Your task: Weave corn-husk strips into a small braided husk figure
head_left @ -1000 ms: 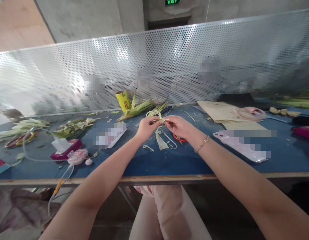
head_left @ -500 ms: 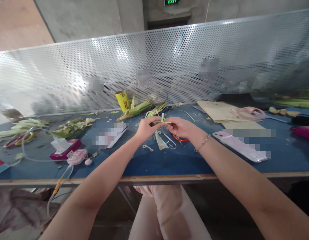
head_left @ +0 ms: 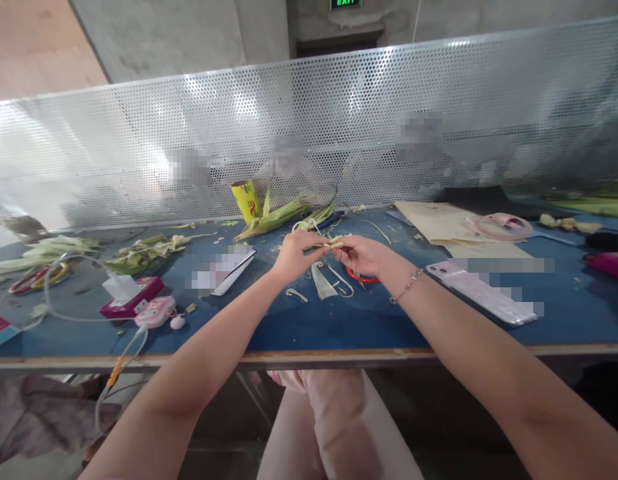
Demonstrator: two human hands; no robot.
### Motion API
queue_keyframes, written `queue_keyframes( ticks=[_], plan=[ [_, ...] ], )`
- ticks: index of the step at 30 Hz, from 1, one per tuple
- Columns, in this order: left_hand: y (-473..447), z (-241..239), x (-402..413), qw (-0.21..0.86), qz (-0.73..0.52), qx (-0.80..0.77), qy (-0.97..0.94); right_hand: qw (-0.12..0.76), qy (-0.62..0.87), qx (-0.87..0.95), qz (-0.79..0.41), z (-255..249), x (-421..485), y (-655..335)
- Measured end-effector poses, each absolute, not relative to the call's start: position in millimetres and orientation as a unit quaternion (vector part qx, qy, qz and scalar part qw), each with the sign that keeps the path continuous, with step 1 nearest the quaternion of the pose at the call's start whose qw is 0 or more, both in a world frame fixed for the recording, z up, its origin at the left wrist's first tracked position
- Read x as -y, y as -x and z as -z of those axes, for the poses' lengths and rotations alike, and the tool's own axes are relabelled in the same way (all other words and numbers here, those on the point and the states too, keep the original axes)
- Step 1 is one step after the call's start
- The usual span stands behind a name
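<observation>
Landmark: the cream, wedge-shaped piece of husk (head_left: 323, 283), flat on the blue tabletop (head_left: 289, 330).

Work piece: a narrow, pale-green, folded husk strip (head_left: 333, 244), held up just beyond the wedge. Left hand (head_left: 297, 253) and right hand (head_left: 361, 255) both pinch it between thumb and fingers; exact finger contacts partly hidden.

Progress (judged): strip already separate and bent over; folding looks partway, neither hand having let go. Apparently unsplit: a long green corn-husk bundle (head_left: 276, 219), beyond and left of wedge. Small curled cream scrap (head_left: 295, 292) loose, just left of it.

Room: widest on wedge's near side, up to the wooden front edge (head_left: 333, 357). Limits: red-orange looped object (head_left: 363, 278) near its right; lilac phone (head_left: 481, 292) farther right; perforated metal screen (head_left: 309, 120) well beyond.
</observation>
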State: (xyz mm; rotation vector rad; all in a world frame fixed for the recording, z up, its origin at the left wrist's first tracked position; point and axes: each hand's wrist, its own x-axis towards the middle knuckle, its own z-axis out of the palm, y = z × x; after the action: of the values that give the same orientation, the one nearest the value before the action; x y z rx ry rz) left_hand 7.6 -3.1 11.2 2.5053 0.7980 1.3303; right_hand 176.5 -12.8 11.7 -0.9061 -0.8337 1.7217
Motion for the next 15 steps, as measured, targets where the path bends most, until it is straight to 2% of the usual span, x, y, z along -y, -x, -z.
queue_keyframes(
  ticks=[8,15],
  plan=[
    [-12.1,-6.7,4.3,0.134,-0.488,-0.306,-0.807,0.489,0.359,0.336,-0.720,-14.0,17.9,-171.3],
    [-12.1,-3.6,-1.7,0.164,-0.481,-0.350,-0.787,0.531,0.356,0.356,-0.682,-9.8,15.5,-167.2]
  ],
)
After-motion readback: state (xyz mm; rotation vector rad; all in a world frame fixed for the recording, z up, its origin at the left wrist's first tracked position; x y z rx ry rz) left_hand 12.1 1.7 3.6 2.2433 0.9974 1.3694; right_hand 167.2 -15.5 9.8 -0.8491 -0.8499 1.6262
